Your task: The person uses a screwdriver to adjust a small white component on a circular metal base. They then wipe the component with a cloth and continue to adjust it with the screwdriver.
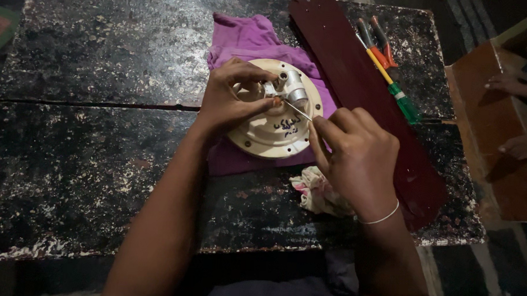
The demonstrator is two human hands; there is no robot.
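We work at a worn black speckled table [99, 160]. Our left hand [227, 100] curls over the round cream plastic motor cover [270, 133], fingers pinched on a small fitting beside the silver cylinder [296, 91] at its middle. The cover lies on a purple cloth [250, 39]. Our right hand [356, 157] is closed around a thin metal tool [298, 111], its tip touching the fitting. A crumpled floral rag [317, 191] lies under that wrist. Further right rest a long dark red blade [364, 93] and a green-handled screwdriver [394, 85].
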